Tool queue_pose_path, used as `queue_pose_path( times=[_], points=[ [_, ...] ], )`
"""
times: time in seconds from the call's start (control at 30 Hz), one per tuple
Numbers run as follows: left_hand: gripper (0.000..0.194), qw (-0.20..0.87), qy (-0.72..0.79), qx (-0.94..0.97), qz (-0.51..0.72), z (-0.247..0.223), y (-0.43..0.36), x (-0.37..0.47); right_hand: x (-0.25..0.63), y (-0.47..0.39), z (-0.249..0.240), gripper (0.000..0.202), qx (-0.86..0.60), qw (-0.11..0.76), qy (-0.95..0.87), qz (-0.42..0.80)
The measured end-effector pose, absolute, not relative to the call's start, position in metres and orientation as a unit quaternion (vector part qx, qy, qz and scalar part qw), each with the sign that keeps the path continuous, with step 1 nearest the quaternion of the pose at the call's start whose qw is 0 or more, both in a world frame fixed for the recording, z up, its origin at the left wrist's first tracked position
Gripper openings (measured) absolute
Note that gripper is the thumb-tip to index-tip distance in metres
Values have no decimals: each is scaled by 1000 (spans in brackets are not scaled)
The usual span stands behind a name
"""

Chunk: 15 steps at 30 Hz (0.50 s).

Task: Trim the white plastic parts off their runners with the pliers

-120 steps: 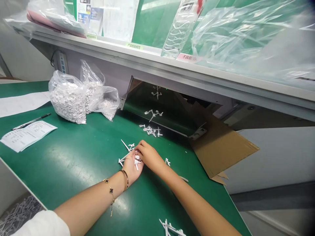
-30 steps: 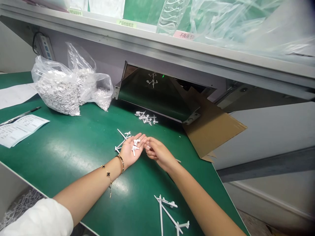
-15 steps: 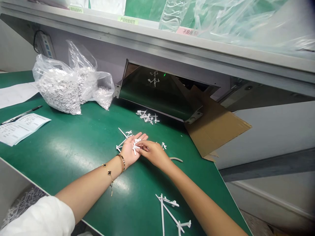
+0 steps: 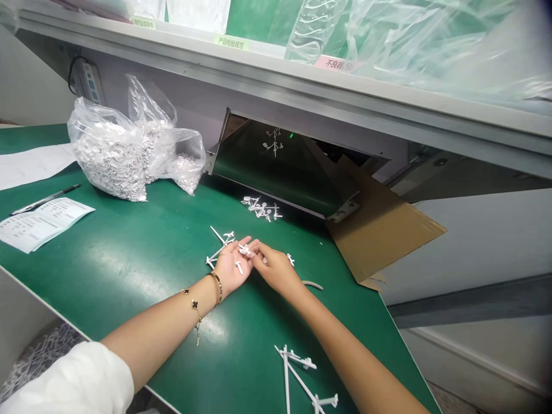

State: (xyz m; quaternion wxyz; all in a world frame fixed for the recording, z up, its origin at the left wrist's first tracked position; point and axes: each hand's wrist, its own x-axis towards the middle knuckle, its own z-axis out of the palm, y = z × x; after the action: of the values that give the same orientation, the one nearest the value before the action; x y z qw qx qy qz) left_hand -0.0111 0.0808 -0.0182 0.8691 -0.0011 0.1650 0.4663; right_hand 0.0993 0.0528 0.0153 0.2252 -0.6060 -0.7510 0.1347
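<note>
My left hand (image 4: pixel 232 265) is palm up with its fingers stretched out, holding small white plastic parts (image 4: pixel 246 250) on the palm and fingers. One short piece (image 4: pixel 238 268) lies apart from the others, nearer the wrist. My right hand (image 4: pixel 276 265) pinches at the parts over the left fingers; its own fingertips are partly hidden. A white plastic sprue (image 4: pixel 215 256) lies on the table just behind my left hand. Another white sprue frame (image 4: pixel 297 374) rests near the front edge, beside my right forearm. Part of a white piece (image 4: pixel 290 259) shows beyond my right hand.
Clear bags of small white parts (image 4: pixel 112 155) stand at the back left. A dark glossy panel (image 4: pixel 276 172) leans at the back, with white sprues (image 4: pixel 261 209) before it. Cardboard (image 4: pixel 383 224) is at the right. A pen (image 4: pixel 45 199) and paper slips (image 4: pixel 47 223) lie left.
The white parts on my left palm have shifted toward the fingers, and one short piece now lies separately. My right hand has moved slightly with them. The whole view has shifted a little.
</note>
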Motion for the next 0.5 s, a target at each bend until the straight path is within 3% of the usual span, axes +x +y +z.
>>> queue_pose_path(
  times=[0.27, 0.5],
  points=[
    [15, 871, 173, -8, 460, -12, 77, -8, 100, 59, 18, 18, -604, 176, -764, 143],
    [26, 877, 80, -11, 473, -14, 77, 1, 117, 62, 3, 28, -602, 185, -770, 102]
  ],
)
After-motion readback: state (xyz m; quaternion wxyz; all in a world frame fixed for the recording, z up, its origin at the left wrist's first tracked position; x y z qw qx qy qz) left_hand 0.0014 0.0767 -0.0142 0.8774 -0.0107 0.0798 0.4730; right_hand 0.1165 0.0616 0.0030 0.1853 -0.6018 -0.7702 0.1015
